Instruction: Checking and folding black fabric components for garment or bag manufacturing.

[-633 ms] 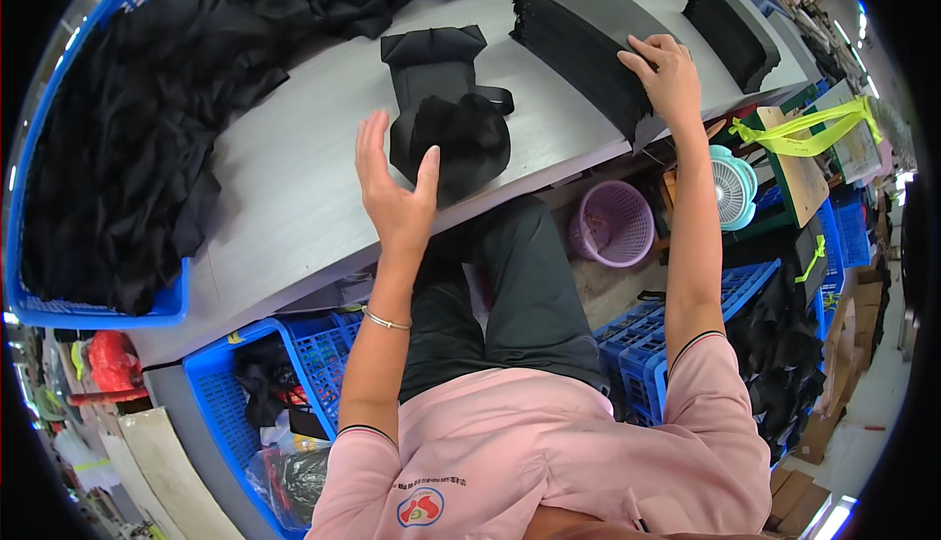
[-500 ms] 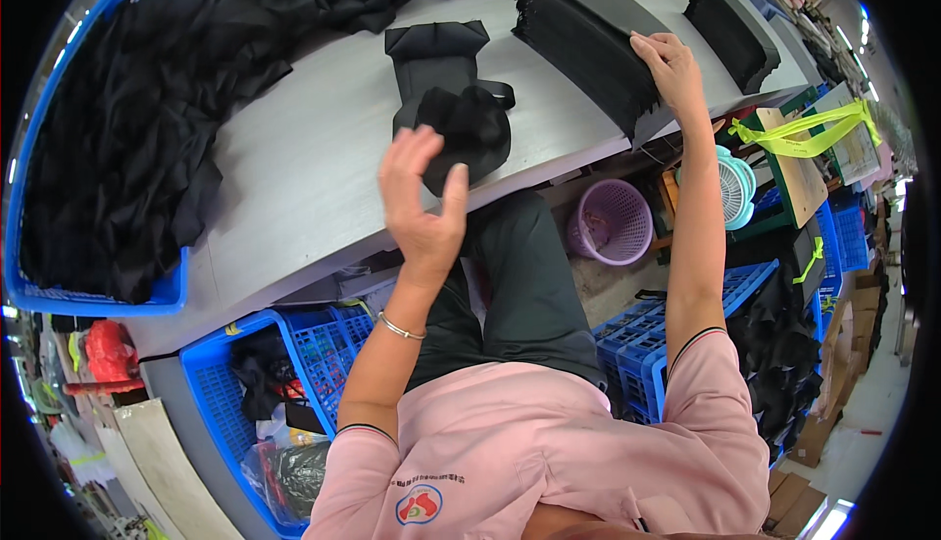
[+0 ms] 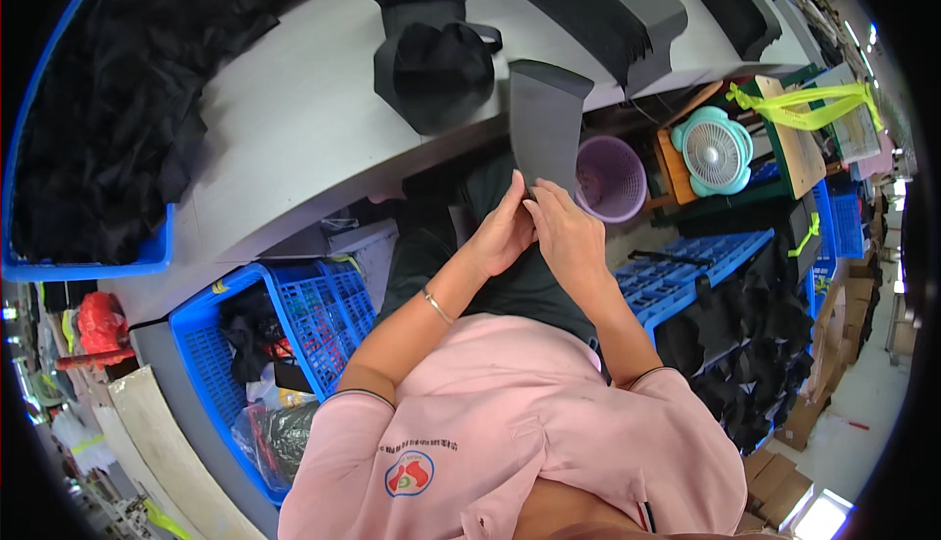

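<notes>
Both hands, left hand (image 3: 502, 236) and right hand (image 3: 569, 236), came together, fingers pinching the dark panel (image 3: 545, 123) upright, lengthwise toward the table (image 3: 294, 148).

Left hand (image 3: 502, 231) and right hand (image 3: 567, 236) together at lap, both pinching lower end of dark grey flat piece (image 3: 545, 121), held upright before grey table (image 3: 294, 138) edge. Black cap (image 3: 436, 65) on table beyond. Stack of dark flat pieces (image 3: 598, 6) right of it. Black fabric heap (image 3: 98, 109) in blue bin (image 3: 88, 264) far left. Purple basket (image 3: 610, 177), teal fan (image 3: 714, 153) under table.
</notes>
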`<act>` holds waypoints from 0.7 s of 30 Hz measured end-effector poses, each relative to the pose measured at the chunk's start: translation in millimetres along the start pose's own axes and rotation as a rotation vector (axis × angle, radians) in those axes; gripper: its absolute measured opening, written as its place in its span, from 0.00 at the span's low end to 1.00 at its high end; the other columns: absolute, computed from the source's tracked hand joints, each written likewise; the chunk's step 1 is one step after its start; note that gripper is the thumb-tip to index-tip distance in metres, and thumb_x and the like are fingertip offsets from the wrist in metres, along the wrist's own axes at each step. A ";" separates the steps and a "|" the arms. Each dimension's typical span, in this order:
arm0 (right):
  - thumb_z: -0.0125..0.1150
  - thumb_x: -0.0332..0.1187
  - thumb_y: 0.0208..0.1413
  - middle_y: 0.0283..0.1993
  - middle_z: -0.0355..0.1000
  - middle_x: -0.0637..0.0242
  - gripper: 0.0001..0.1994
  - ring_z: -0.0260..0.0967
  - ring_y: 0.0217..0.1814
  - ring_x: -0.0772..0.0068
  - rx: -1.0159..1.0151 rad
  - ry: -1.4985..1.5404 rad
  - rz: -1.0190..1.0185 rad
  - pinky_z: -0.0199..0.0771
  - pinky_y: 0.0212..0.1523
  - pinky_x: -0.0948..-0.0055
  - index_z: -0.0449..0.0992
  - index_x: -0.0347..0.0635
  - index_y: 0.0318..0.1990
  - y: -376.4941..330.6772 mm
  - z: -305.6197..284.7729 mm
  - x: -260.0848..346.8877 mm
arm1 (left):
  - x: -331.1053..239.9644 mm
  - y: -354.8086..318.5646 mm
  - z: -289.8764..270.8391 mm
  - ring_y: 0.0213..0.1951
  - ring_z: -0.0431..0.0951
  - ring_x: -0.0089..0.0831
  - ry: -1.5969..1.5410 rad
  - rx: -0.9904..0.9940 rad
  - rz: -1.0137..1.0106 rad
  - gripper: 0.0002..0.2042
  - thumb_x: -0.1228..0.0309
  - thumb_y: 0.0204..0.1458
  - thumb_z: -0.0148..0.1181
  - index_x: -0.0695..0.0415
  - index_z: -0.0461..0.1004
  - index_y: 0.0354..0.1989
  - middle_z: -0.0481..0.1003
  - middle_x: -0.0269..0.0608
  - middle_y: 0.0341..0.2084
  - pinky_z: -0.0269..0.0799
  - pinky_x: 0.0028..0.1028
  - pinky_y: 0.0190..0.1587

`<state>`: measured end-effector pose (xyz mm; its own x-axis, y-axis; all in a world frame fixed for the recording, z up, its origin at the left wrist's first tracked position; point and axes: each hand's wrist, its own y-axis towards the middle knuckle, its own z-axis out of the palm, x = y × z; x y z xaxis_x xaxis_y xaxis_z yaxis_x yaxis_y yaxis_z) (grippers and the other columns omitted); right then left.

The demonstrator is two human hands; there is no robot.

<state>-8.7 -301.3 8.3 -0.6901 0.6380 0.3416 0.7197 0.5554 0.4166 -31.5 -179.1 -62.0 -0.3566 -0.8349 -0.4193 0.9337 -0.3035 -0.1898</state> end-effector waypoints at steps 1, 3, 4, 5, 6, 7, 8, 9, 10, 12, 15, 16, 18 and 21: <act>0.62 0.33 0.57 0.45 0.78 0.59 0.08 0.78 0.39 0.59 -0.021 0.034 0.051 0.79 0.33 0.68 0.76 0.39 0.40 -4.0 -1.1 3.8 | 4.8 3.6 -3.3 0.55 0.72 0.27 -0.006 -0.004 -0.017 0.28 0.40 0.63 0.43 0.52 0.70 0.55 0.73 0.36 0.50 0.66 0.34 0.60; 0.61 0.32 0.59 0.49 0.78 0.55 0.09 0.79 0.42 0.56 0.007 0.111 0.112 0.79 0.37 0.68 0.77 0.35 0.42 -13.5 -16.9 7.0 | 16.5 11.2 -8.7 0.61 0.70 0.37 -0.025 -0.035 0.005 0.37 0.36 0.58 0.48 0.55 0.64 0.64 0.70 0.41 0.58 0.65 0.40 0.64; 0.60 0.31 0.60 0.46 0.78 0.54 0.09 0.79 0.42 0.58 0.054 0.322 0.198 0.77 0.38 0.69 0.77 0.34 0.43 -16.6 -29.8 6.6 | 16.9 14.5 -6.3 0.61 0.70 0.37 -0.030 -0.034 -0.016 0.37 0.36 0.58 0.48 0.55 0.64 0.64 0.70 0.41 0.58 0.65 0.40 0.64; 0.59 0.30 0.61 0.44 0.78 0.53 0.09 0.80 0.41 0.60 0.095 0.534 0.283 0.76 0.39 0.69 0.78 0.33 0.43 -21.3 -39.3 4.4 | 16.0 17.7 -4.7 0.62 0.68 0.40 -0.058 0.087 0.001 0.39 0.37 0.55 0.53 0.56 0.63 0.65 0.69 0.44 0.59 0.65 0.42 0.65; 0.58 0.31 0.63 0.37 0.78 0.60 0.09 0.77 0.35 0.72 0.142 0.706 0.387 0.72 0.38 0.74 0.78 0.32 0.43 -25.5 -44.3 -1.0 | 15.5 20.1 -2.9 0.64 0.67 0.44 -0.087 0.207 0.020 0.41 0.37 0.52 0.57 0.56 0.61 0.66 0.68 0.47 0.60 0.64 0.44 0.66; 0.58 0.31 0.63 0.37 0.78 0.60 0.09 0.77 0.35 0.72 0.135 0.700 0.408 0.72 0.38 0.74 0.78 0.32 0.43 -30.9 -48.6 -7.4 | 14.9 21.4 5.2 0.64 0.67 0.44 -0.094 0.209 -0.001 0.41 0.37 0.52 0.57 0.56 0.61 0.66 0.68 0.47 0.60 0.64 0.44 0.66; 0.58 0.31 0.64 0.34 0.74 0.69 0.09 0.69 0.34 0.81 0.173 0.849 0.484 0.68 0.37 0.80 0.77 0.33 0.41 -35.1 -50.9 -14.7 | 11.6 23.5 15.2 0.61 0.69 0.45 -0.163 0.250 0.023 0.39 0.41 0.53 0.60 0.58 0.63 0.64 0.70 0.48 0.59 0.66 0.44 0.65; 0.58 0.31 0.64 0.31 0.70 0.77 0.08 0.62 0.33 0.89 0.210 1.001 0.556 0.64 0.36 0.85 0.77 0.33 0.39 -39.6 -53.4 -19.8 | 8.0 24.9 24.5 0.59 0.72 0.46 -0.232 0.288 0.049 0.36 0.45 0.54 0.63 0.60 0.65 0.63 0.71 0.50 0.57 0.68 0.44 0.63; 0.58 0.32 0.65 0.29 0.66 0.80 0.09 0.57 0.32 0.91 0.212 1.022 0.587 0.59 0.33 0.87 0.76 0.35 0.36 -42.9 -56.1 -21.9 | 3.4 25.8 30.5 0.59 0.72 0.49 -0.351 0.295 0.020 0.34 0.53 0.54 0.66 0.61 0.64 0.64 0.72 0.50 0.55 0.69 0.45 0.63; 0.59 0.33 0.65 0.28 0.66 0.78 0.10 0.58 0.32 0.90 0.169 0.939 0.640 0.60 0.33 0.86 0.76 0.34 0.35 -51.3 -55.8 -27.3 | -5.4 23.7 33.4 0.57 0.74 0.48 -0.248 0.190 0.051 0.31 0.58 0.55 0.65 0.62 0.64 0.63 0.74 0.51 0.54 0.71 0.44 0.61; 0.60 0.34 0.64 0.30 0.69 0.73 0.11 0.62 0.34 0.86 0.144 0.810 0.728 0.63 0.35 0.82 0.76 0.33 0.36 -62.5 -47.5 -25.1 | -16.2 13.5 36.1 0.49 0.80 0.45 -0.098 0.003 0.108 0.24 0.71 0.54 0.62 0.64 0.68 0.60 0.77 0.52 0.48 0.76 0.41 0.56; 0.60 0.34 0.63 0.34 0.71 0.70 0.10 0.65 0.35 0.83 0.154 0.759 0.762 0.66 0.36 0.81 0.75 0.34 0.38 -62.0 -44.9 -21.7 | -18.5 10.3 34.8 0.49 0.80 0.44 -0.019 -0.043 0.107 0.24 0.71 0.55 0.61 0.65 0.67 0.59 0.77 0.51 0.47 0.76 0.41 0.56; 0.61 0.34 0.63 0.39 0.72 0.65 0.10 0.67 0.38 0.77 0.016 0.583 0.596 0.68 0.40 0.76 0.74 0.34 0.42 -58.2 -33.5 -7.2 | -22.6 2.2 34.2 0.49 0.80 0.44 0.065 -0.099 0.119 0.24 0.70 0.55 0.61 0.65 0.67 0.59 0.78 0.50 0.46 0.76 0.42 0.55; 0.59 0.36 0.64 0.58 0.68 0.50 0.21 0.71 0.52 0.56 -0.047 0.334 0.338 0.70 0.56 0.65 0.66 0.36 0.60 -50.1 -26.9 1.5 | -32.1 -11.2 36.8 0.46 0.81 0.43 0.101 -0.140 0.152 0.20 0.71 0.55 0.61 0.67 0.69 0.55 0.79 0.50 0.44 0.77 0.41 0.54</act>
<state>-47.9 -342.6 10.5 -0.4105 0.5679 0.7135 0.9090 0.3170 0.2707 -29.4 -165.8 -13.8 -0.2203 -0.8139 -0.5376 0.9659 -0.1053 -0.2364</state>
